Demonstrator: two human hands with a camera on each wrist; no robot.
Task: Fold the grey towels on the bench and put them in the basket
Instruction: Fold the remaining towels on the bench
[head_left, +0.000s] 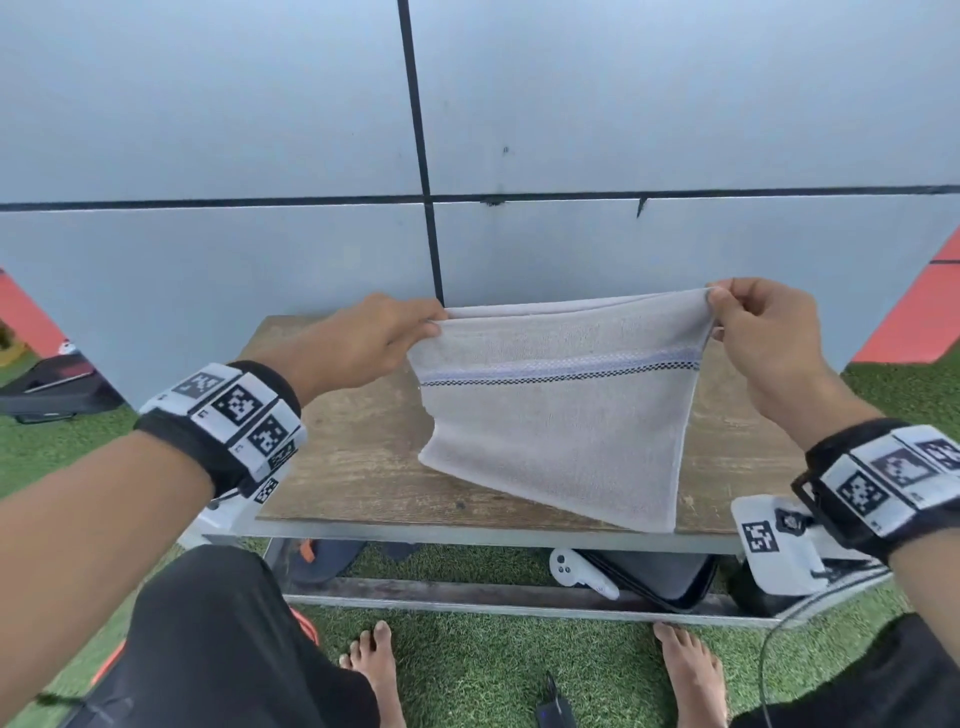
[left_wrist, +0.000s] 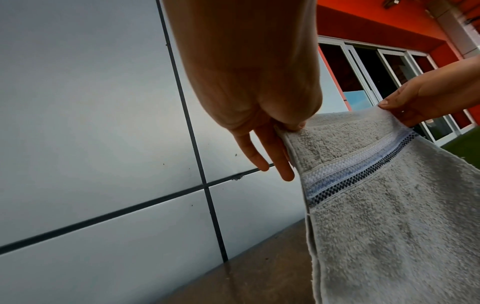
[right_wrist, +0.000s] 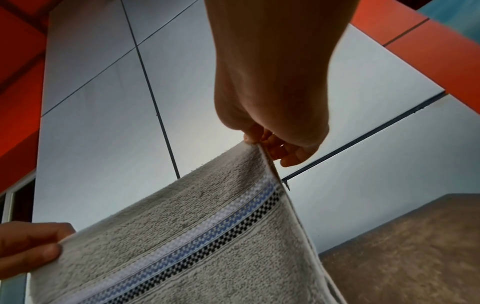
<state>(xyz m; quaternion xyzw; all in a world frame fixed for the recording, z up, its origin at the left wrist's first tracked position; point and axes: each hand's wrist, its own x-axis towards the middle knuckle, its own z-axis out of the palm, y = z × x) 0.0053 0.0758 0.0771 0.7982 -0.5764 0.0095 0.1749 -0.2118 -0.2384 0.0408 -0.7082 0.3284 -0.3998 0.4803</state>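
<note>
A grey towel (head_left: 561, 421) with a white, blue and black woven stripe hangs doubled over above the brown wooden bench (head_left: 358, 457). My left hand (head_left: 384, 332) pinches its upper left corner and my right hand (head_left: 753, 327) pinches its upper right corner, so the top edge is stretched between them. Its lower edge reaches down near the bench's front edge. The left wrist view has the left hand (left_wrist: 280, 127) pinching the towel (left_wrist: 389, 216). In the right wrist view my right hand (right_wrist: 262, 142) pinches the towel (right_wrist: 194, 246) at its corner. No basket is in view.
A grey panelled wall (head_left: 260, 156) rises right behind the bench. Under the bench lie a white controller (head_left: 576, 571), a dark case (head_left: 654, 577) and a sandal (head_left: 322, 558). My bare feet (head_left: 379, 670) stand on green artificial turf (head_left: 493, 670). A small black device (head_left: 556, 712) lies between them.
</note>
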